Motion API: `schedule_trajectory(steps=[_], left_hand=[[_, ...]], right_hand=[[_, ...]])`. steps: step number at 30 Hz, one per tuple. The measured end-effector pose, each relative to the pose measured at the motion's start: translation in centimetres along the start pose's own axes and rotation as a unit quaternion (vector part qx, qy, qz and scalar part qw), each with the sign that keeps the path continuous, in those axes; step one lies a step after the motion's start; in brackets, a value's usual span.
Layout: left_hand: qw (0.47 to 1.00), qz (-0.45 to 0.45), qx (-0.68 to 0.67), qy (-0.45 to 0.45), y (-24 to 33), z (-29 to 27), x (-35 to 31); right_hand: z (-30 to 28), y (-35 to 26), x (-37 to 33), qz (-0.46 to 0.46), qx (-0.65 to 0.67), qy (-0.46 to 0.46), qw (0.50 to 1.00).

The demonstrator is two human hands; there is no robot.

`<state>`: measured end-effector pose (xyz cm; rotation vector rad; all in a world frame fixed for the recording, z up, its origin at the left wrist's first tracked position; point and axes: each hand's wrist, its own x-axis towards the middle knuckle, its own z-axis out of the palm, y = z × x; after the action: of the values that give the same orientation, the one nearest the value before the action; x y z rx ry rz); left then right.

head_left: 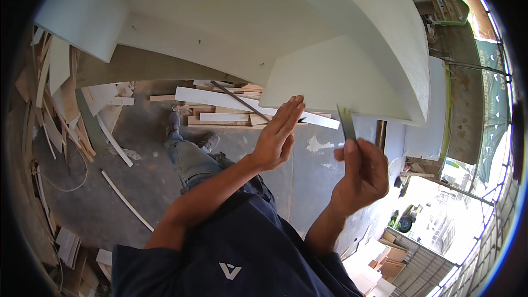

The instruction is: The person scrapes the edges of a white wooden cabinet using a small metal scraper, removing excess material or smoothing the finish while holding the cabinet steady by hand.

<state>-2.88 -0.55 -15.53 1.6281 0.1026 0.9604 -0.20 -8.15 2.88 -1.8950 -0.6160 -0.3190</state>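
Head view, left hand: I am seeing my left hand (276, 138) standing open and flat, fingers straight and together, pointing toward one o'clock; it is gripping nothing.
Head view, left fingertips: they are lying at the lower edge of the white curved panel (308, 33), though I cannot tell whether they are touching it.
Head view, right hand: my right hand (360, 173) is sitting at three o'clock of the left hand, apart from it, its fingers curling closed around the lower end of a thin flat metal blade (346, 122).
Head view, blade: it is sticking up from the fist toward twelve o'clock, tilting slightly left, its tip reaching the panel's bottom edge.
Head view, panel: it is filling the upper half of the frame, sweeping in broad white curves from ten o'clock to two o'clock.
Head view, floor: the grey concrete floor (143, 187) is lying far below, at seven o'clock.
Head view, offcuts: a pile of pale wooden boards (220, 109) is lying at eleven o'clock of the left hand, with more strips (55, 104) heaping up along the nine o'clock rim.
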Motion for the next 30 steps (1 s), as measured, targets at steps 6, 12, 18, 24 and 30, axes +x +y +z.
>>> schedule_trajectory(steps=[6,12,18,24,30], left_hand=[[0.999,-0.009,-0.010,-0.045,0.1,-1.7,0.2],[0.994,-0.028,-0.006,-0.102,0.1,-3.3,0.2],[0.985,-0.045,-0.002,-0.169,-0.8,-4.2,-0.3],[0.979,-0.055,-0.011,-0.194,-0.7,-4.8,-0.1],[0.977,-0.061,-0.022,-0.205,-0.7,-5.2,0.0]], right_hand=[[4.1,1.3,1.8,-0.132,-0.225,0.068,0.963],[5.0,1.5,1.2,-0.189,-0.334,0.043,0.922],[4.7,1.3,1.7,-0.242,-0.407,0.008,0.881],[5.2,2.8,0.1,-0.234,-0.471,-0.066,0.848],[4.7,1.3,0.4,-0.179,-0.489,-0.038,0.853]])
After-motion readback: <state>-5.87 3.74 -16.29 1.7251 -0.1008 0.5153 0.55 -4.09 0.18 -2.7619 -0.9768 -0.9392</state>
